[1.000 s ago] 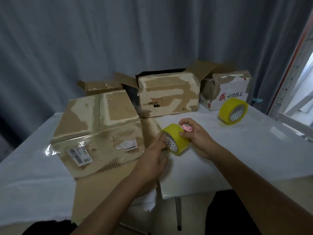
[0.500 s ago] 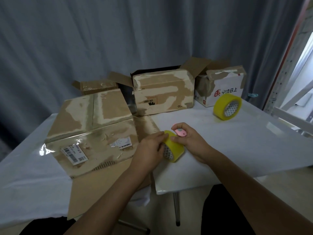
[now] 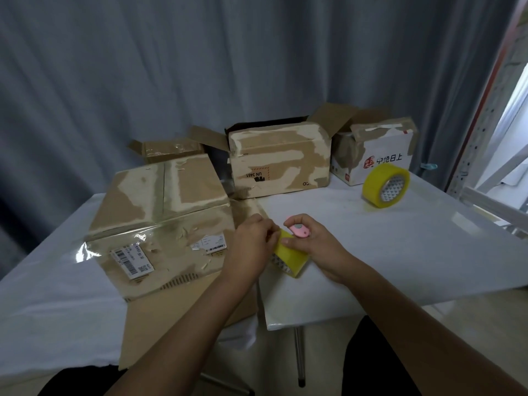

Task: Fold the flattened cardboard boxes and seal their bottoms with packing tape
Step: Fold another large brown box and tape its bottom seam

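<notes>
Picking at the tape roll point(image 3: 288, 257) pinched between both hands, the left hand point(image 3: 250, 247) should find the loose end while the right hand point(image 3: 310, 244), also holding a pink cutter point(image 3: 298, 230), steadies it beside the box point(image 3: 160, 224).

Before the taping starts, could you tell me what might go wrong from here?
The right hand holds a pink cutter and the yellow tape roll together, close to the left hand fingers; a slip could nick them. The box overhangs the table edge and might tip.
</notes>
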